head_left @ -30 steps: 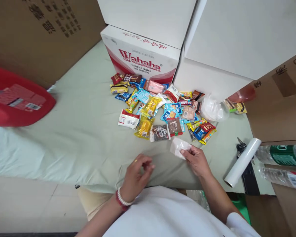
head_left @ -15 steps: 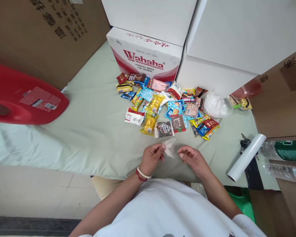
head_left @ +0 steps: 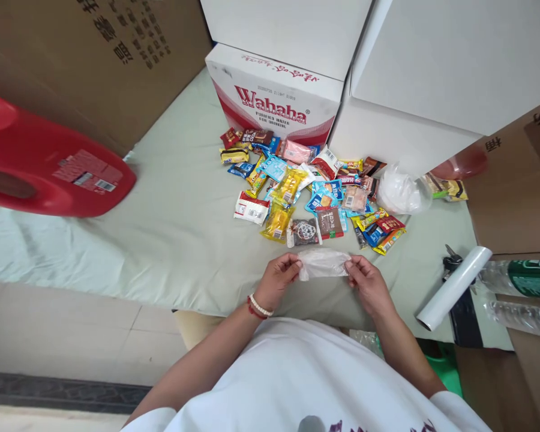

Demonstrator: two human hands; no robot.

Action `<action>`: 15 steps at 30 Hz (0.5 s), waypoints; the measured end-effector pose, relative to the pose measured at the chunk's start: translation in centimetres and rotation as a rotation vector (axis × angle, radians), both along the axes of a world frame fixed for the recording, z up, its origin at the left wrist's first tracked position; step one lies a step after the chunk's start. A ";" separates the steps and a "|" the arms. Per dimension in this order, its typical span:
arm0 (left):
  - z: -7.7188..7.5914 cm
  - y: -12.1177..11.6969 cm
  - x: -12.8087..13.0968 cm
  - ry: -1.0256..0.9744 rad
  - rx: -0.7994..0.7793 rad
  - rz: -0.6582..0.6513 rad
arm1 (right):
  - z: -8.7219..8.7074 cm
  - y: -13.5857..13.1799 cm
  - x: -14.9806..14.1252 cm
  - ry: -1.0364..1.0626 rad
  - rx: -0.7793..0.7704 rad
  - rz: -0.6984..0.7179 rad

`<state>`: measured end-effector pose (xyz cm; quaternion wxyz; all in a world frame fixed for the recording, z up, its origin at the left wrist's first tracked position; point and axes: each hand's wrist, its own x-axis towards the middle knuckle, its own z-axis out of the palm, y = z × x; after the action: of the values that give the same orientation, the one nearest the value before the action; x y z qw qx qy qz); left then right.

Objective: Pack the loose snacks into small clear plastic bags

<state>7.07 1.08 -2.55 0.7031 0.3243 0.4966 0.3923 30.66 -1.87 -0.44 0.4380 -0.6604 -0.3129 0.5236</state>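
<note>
A thin, translucent white plastic bag [head_left: 324, 264] is stretched sideways between my two hands, just above the near part of the table. My left hand [head_left: 276, 279] pinches its left end between thumb and fingers. At the other end, my right hand [head_left: 369, 283] pinches the right corner. Beyond the bag lies a spread of wrapped snacks. Nearest to it are a dark snack packet [head_left: 304, 231], a brown packet [head_left: 330, 222] and a yellow packet [head_left: 278, 222]. A bunched white plastic bag [head_left: 398, 189] rests at the right of the snacks.
Behind the snacks stand a Wahaha carton [head_left: 274, 99] and white boxes [head_left: 405, 129]. A red jug [head_left: 58, 162] is at left. On the right lie a white roll [head_left: 454, 288], keys [head_left: 452, 261] and plastic bottles [head_left: 522, 318]. The table's cloth [head_left: 184, 240] hangs over the front edge.
My right hand, earlier apart from the bag, now grips its right end. The bag has gone from crumpled in my left hand to stretched out between both hands. The view has shifted slightly.
</note>
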 end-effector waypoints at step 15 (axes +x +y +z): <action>0.6 -0.6 -0.5 0.008 0.100 -0.006 | 1.6 0.6 -6.7 -0.050 0.137 0.341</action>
<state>6.55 0.44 -1.94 0.6853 0.3621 0.4781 0.4131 23.96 -1.22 1.11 0.3789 -0.5790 -0.4661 0.5514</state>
